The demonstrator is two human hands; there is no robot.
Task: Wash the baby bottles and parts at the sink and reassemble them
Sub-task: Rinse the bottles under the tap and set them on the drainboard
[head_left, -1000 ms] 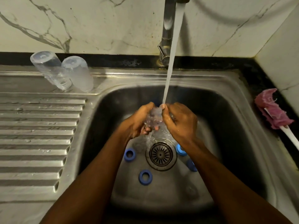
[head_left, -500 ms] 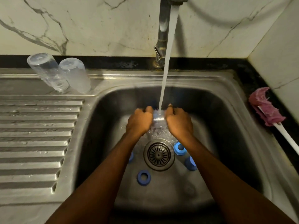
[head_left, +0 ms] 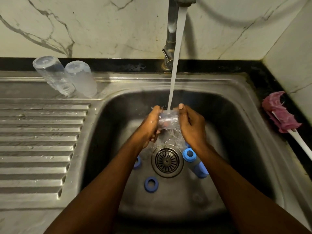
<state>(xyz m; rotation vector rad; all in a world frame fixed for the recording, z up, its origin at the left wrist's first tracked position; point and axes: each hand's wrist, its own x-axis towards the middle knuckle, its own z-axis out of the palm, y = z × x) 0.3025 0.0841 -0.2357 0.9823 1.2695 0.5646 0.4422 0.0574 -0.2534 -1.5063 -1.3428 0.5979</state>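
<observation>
under the stream from the tap (head_left: 171, 31), above the drain (head_left: 167, 160), the left hand (head_left: 148, 127) and right hand (head_left: 192, 127) curl round a clear plastic piece (head_left: 168, 119) between them. blue rings (head_left: 150, 184) lie in the sink (head_left: 118, 85); two bottles (head_left: 54, 76) stand upturned beside it.

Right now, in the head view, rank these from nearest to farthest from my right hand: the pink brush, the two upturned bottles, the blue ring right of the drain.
1. Blue ring, on the sink floor, just below the right hand.
2. Pink brush, on the right counter.
3. Upturned bottles, back left on the drainboard.
</observation>
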